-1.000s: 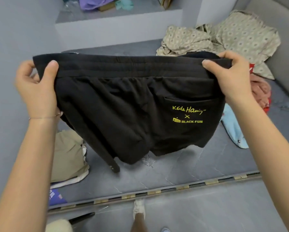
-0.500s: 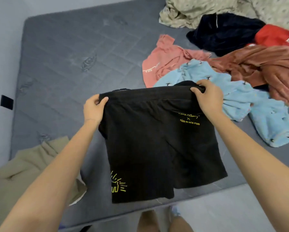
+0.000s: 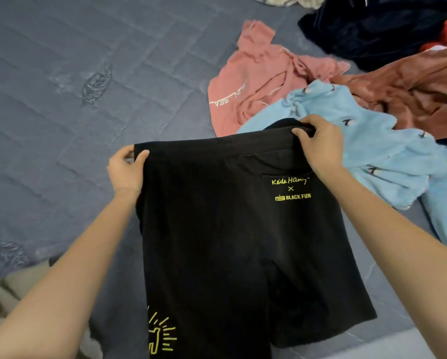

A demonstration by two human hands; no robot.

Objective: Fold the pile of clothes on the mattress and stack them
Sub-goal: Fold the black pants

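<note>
Black shorts (image 3: 227, 229) with yellow lettering and a yellow figure print are spread flat over the near part of the grey mattress (image 3: 61, 86), legs toward me. My left hand (image 3: 126, 168) pinches the left end of the waistband. At the waistband's right end my right hand (image 3: 318, 143) grips the fabric. The unfolded pile lies to the right: a light blue garment (image 3: 378, 151), a pink top (image 3: 258, 84), a rust-brown piece (image 3: 411, 92) and a dark navy one (image 3: 367, 29).
A khaki garment (image 3: 7, 304) lies at the near left corner of the mattress. Bare quilted mattress stretches across the left and far side. The mattress's near edge and pale floor (image 3: 388, 343) show at bottom right.
The shorts have come down from being held up in the air and now lie spread on the mattress. My view tilted down and both hands stayed on the waistband.
</note>
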